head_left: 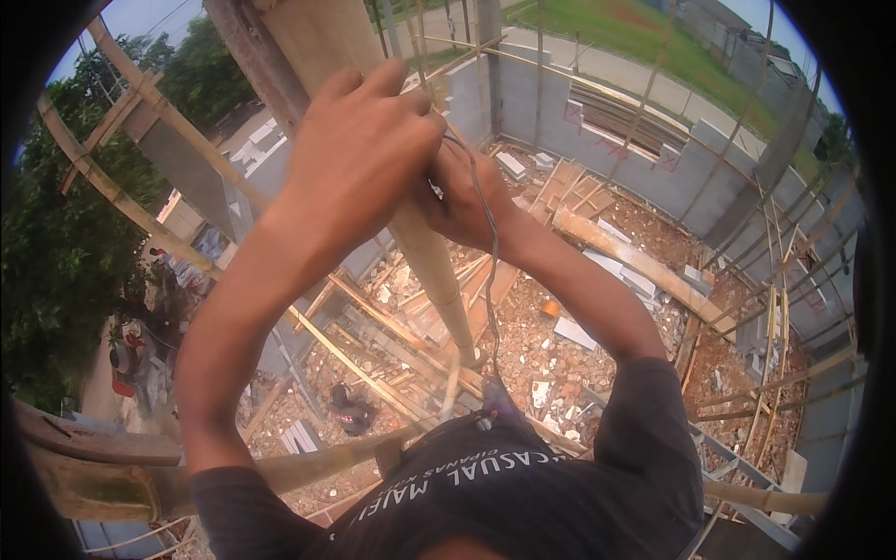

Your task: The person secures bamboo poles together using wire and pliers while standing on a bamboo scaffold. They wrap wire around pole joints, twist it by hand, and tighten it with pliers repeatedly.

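Observation:
Both of my hands are raised close together in front of a thick bamboo pole point(420, 247) that slants down away from me. My left hand point(369, 140) is closed, its wrist bent and its fingers curled over the pole's near side; what lies in them is hidden. Just right of it and slightly lower, my right hand point(467, 191) is closed too, its fingertips tucked behind the left hand. A thin dark cord point(493, 271) comes out from between the hands, passes over the right hand and hangs down to my waist.
A bamboo rail point(261, 481) crosses near my waist. Far below, rubble, planks point(397, 364), a long log point(644, 266) and white blocks point(576, 333) litter the ground. A person point(350, 411) is down there. Grey block walls point(709, 163) and upright poles surround the site.

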